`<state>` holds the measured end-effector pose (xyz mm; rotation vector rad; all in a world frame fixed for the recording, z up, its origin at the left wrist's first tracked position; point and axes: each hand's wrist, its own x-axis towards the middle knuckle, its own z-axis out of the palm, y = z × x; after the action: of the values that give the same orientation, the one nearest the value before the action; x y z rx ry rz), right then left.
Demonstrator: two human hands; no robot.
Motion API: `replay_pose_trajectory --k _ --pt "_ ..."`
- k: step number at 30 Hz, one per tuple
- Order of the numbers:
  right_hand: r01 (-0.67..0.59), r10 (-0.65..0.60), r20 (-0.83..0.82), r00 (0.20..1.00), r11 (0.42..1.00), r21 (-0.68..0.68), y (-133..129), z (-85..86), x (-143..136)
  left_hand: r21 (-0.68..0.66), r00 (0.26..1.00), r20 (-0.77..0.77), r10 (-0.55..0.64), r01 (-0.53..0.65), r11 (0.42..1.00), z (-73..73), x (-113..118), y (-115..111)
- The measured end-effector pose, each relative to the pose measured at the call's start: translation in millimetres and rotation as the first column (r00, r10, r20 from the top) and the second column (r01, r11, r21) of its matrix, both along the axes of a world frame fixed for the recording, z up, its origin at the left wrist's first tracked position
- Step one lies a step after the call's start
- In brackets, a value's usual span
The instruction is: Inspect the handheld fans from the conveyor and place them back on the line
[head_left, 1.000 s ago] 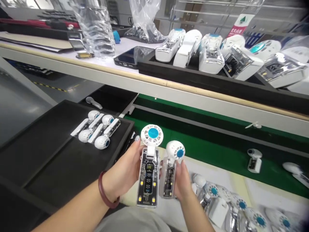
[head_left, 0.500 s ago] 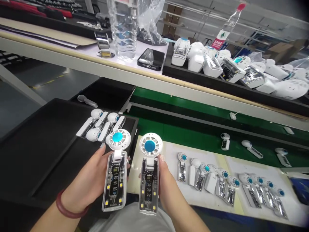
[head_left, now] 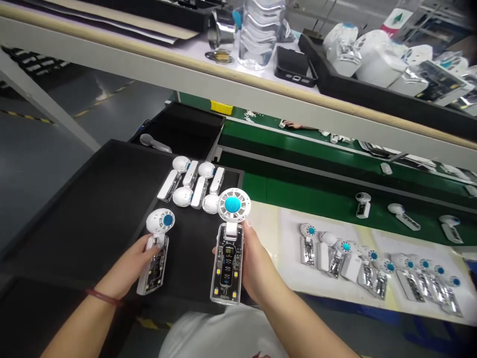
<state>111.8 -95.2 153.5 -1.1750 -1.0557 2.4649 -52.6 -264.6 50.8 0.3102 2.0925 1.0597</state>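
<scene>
My left hand [head_left: 128, 266] is closed around a small white fan with a clear circuit-board body [head_left: 156, 263], tilted over the black tray [head_left: 100, 199]. In my right hand [head_left: 257, 263] is a second fan [head_left: 228, 263], its round vented head with a blue centre at the top and its circuit side facing me. Just beyond it, several white fans [head_left: 200, 191] lie in two rows at the tray's far right corner. The fingers of my right hand are mostly hidden behind the fan body.
More fans lie on the white-topped surface [head_left: 290, 278] and on the green belt [head_left: 316, 191]. A shelf edge [head_left: 156, 64] crosses above, carrying a bottle [head_left: 261, 35], a phone [head_left: 294, 64] and a loaded black bin [head_left: 346, 89]. Another person's hand [head_left: 292, 124] is across the belt.
My left hand has moved left and away from my right hand, and its fan is now turned partly sideways. The view has shifted, showing the far belt and a person's hand.
</scene>
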Motion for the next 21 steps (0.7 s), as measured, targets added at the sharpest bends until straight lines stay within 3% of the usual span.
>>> replay_pose_trajectory --k 3,6,8,9,10,11,12,13,15,16,17,18,19,21 --pt "-0.005 0.005 0.058 0.998 1.0 -0.01 -12 -10.2 -13 -0.187 0.965 -0.239 -0.107 0.063 0.98 -19.0 -14 -11" --pt "-0.051 0.051 0.047 0.998 0.999 0.015 -24 -16.9 -20 -0.274 0.923 -0.336 -0.189 0.096 0.957 -20.5 -13 -9" --pt "-0.131 0.127 0.039 0.991 0.982 0.136 -28 -22.8 -23 -0.323 0.884 -0.398 -0.246 0.116 0.939 -16.1 -10 -6" --pt "-0.185 0.178 0.049 0.983 0.95 0.251 -29 -26.9 -24 -0.345 0.864 -0.424 -0.272 0.123 0.93 -13.7 -9 -5" --pt "-0.251 0.24 0.08 0.968 0.882 0.398 -29 -31.8 -26 -0.364 0.845 -0.444 -0.297 0.133 0.922 -11.4 -9 -5" --pt "-0.33 0.307 0.139 0.941 0.76 0.56 -28 -37.5 -28 -0.379 0.828 -0.46 -0.322 0.144 0.914 -9.4 -9 -6" --pt "-0.414 0.366 0.231 0.902 0.574 0.706 -27 -44.1 -31 -0.393 0.811 -0.473 -0.344 0.156 0.906 -7.7 -11 -7" --pt "-0.488 0.409 0.342 0.846 0.335 0.806 -25 -51.4 -34 -0.405 0.795 -0.484 -0.365 0.166 0.899 -6.2 -13 -9" --pt "-0.522 0.421 0.546 0.725 -0.182 0.833 -24 -67.9 -45 -0.43 0.766 -0.509 -0.393 0.169 0.887 -3.4 -18 -13" --pt "-0.475 0.406 0.61 0.68 -0.39 0.789 -25 -76.9 -51 -0.443 0.752 -0.522 -0.402 0.163 0.881 -2.1 -20 -14" --pt "-0.404 0.396 0.647 0.651 -0.541 0.737 -28 -86.2 -59 -0.455 0.741 -0.532 -0.41 0.159 0.876 -0.8 -23 -15" --pt "-0.33 0.394 0.666 0.633 -0.641 0.693 -31 -95.3 -67 -0.465 0.731 -0.539 -0.419 0.157 0.871 0.3 -25 -16" --pt "-0.27 0.397 0.677 0.62 -0.702 0.659 -36 -104.0 -75 -0.471 0.722 -0.543 -0.428 0.16 0.867 1.0 -27 -16" --pt "-0.2 0.41 0.686 0.601 -0.754 0.626 -48 -117.8 -92 -0.473 0.714 -0.542 -0.442 0.175 0.863 1.0 -30 -15"
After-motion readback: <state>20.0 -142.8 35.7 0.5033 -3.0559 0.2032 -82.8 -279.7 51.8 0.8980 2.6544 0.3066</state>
